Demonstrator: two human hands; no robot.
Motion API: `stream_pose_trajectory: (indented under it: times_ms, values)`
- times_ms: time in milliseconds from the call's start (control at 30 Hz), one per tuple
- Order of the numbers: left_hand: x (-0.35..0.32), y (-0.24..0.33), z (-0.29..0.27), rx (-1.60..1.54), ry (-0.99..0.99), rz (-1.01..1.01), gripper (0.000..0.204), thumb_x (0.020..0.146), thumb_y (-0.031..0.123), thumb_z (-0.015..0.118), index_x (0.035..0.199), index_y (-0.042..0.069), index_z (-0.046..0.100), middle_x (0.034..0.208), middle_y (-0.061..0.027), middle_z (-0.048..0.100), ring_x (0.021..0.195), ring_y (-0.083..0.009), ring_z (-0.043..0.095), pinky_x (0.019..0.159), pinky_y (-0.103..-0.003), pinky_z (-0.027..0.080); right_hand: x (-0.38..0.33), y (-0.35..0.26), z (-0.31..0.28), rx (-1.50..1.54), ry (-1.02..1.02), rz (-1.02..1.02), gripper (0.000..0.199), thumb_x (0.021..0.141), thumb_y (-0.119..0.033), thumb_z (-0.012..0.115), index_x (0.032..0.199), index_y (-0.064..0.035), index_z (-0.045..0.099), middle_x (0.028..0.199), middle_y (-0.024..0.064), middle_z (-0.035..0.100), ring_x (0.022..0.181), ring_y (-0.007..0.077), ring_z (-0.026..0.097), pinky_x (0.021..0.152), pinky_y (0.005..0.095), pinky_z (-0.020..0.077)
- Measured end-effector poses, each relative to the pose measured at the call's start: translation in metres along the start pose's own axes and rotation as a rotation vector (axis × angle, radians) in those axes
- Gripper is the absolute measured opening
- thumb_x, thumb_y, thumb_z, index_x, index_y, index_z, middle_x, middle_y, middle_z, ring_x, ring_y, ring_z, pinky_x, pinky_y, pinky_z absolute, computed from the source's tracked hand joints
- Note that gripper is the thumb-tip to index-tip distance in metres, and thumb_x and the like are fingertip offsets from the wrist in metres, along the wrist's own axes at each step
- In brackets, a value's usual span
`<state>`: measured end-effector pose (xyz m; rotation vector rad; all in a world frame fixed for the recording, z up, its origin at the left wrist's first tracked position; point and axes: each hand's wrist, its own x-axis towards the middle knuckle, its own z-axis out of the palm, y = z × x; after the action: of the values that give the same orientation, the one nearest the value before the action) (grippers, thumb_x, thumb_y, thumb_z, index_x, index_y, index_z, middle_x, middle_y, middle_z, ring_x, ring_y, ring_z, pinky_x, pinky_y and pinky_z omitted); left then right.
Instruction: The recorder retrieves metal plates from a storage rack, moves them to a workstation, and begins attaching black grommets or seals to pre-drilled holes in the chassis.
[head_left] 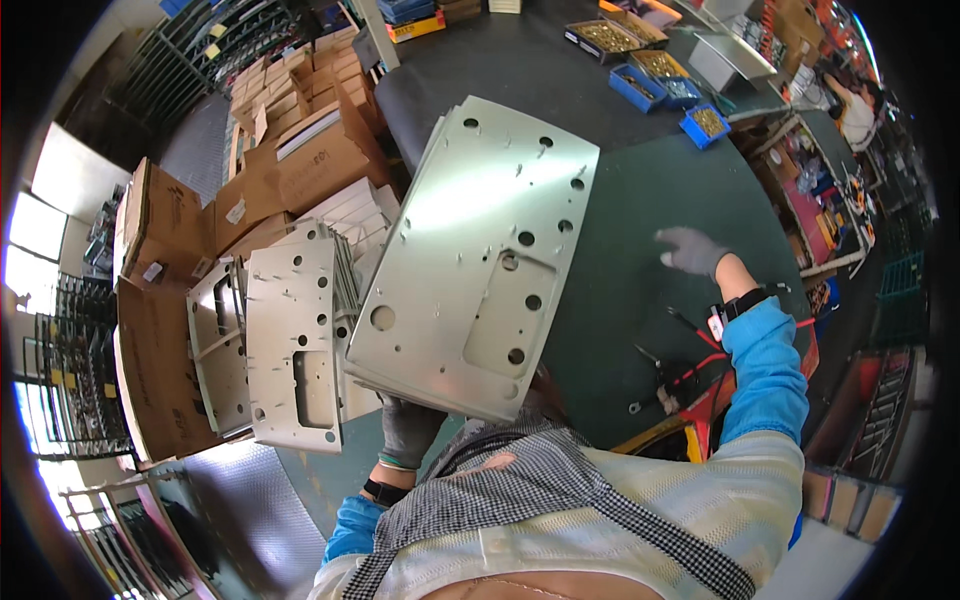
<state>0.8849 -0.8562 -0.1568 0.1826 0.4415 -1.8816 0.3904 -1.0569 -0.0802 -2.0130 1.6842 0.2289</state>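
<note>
Plate: a large flat grey sheet-metal plate with round holes and a rectangular recess, tilted up off the dark green desk.
Long axis: runs from the near lower edge by the person's chest up and away toward the far side of the desk.
Left hand: gloved grey, grip clamped on the plate's near lower edge, fingers under it.
Right hand: gloved grey, fingers spread apart, holding nothing, well apart from the plate over the bare desk.
Nearer hand: the left; the plate lies up and ahead of its grip.
Beside: upright stack of similar grey plates, just left of the held plate.
</note>
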Motion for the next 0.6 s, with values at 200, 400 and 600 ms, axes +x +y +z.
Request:
stream_pose_trajectory:
  times_ms: [200,400,600]
  values:
    - [0.009,0.01,-0.032,1.016,0.065,0.19,0.06,0.092,0.047,0.041,0.139,0.01,0.031,0.139,-0.0103,0.038,0.129,-0.0265,0.034,0.106,-0.048,0.025,0.111,-0.016,-0.038,0.733,0.074,0.056,0.047,0.09,-0.036,0.055,0.127,-0.006,0.052,0.121,0.012,0.058,0.108,0.0197,0.056,0.089,0.0333,0.0464]
    - [0.005,-0.01,-0.009,2.17,0.329,0.361,0.058,0.092,0.047,0.043,0.135,0.009,0.036,0.131,-0.0086,0.048,0.124,-0.0236,0.041,0.107,-0.042,0.029,0.204,-0.042,-0.036,1.337,-0.099,-0.021,0.052,0.092,-0.045,0.051,0.123,-0.0039,0.054,0.119,0.0095,0.059,0.105,0.0175,0.057,0.087,0.0318,0.0468]
    - [-0.001,0.005,-0.052,1.538,0.314,0.295,0.063,0.092,0.053,0.039,0.137,0.009,0.033,0.132,-0.0105,0.047,0.12,-0.0251,0.046,0.102,-0.042,0.037,0.256,-0.053,-0.028,1.186,-0.442,-0.212,0.033,0.094,-0.026,0.052,0.116,-0.0031,0.06,0.108,0.0072,0.064,0.098,0.0148,0.06,0.084,0.03,0.0478]
